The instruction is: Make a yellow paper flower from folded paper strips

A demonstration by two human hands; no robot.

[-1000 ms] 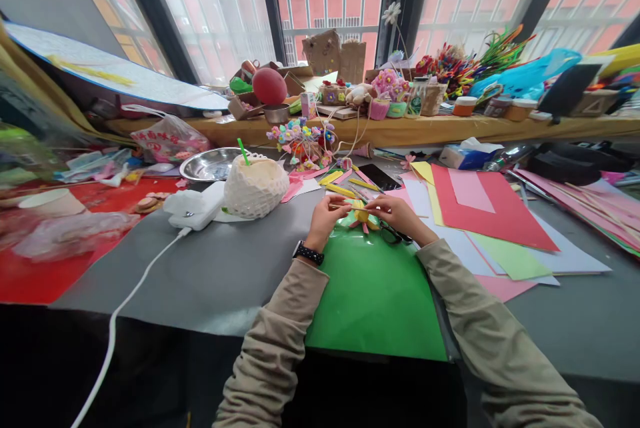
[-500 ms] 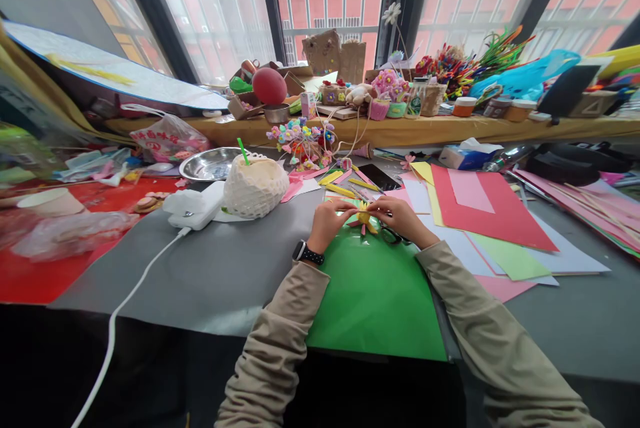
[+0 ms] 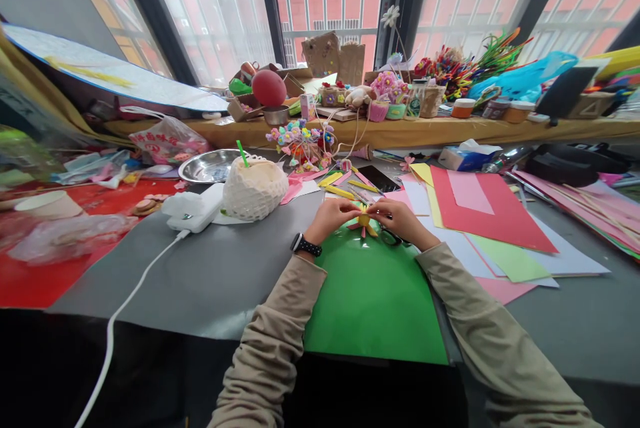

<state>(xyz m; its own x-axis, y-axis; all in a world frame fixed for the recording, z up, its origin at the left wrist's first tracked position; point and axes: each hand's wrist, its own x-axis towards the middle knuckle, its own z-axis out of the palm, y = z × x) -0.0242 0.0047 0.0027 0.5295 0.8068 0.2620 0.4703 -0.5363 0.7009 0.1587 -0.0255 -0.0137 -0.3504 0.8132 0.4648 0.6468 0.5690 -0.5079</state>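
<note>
A small paper flower [image 3: 364,221], with a yellow centre and pink and yellow strip petals, is held up between my two hands. My left hand [image 3: 334,216], with a black watch [image 3: 306,245] on its wrist, pinches the flower's left side. From the right, my right hand [image 3: 399,217] pinches its other side, fingers bent together. Below lies a glossy green sheet [image 3: 373,301]. Black-handled scissors [image 3: 391,237] rest beside my right hand, partly hidden under it. Just beyond the hands lie yellow and pink paper strips [image 3: 340,192] and a dark phone [image 3: 380,179].
Red card [image 3: 505,221] and other coloured sheets overlap on the right. On the left stand a drink in white foam netting [image 3: 255,191], a metal bowl [image 3: 193,170] and a white power strip [image 3: 200,208] with its cable. Craft pieces crowd the ledge [image 3: 320,129] at the back.
The flower has turned slightly, so its yellow centre and lower petals show more plainly between my fingers. My left hand and forearm have shifted a little left. The things on the table stay put.
</note>
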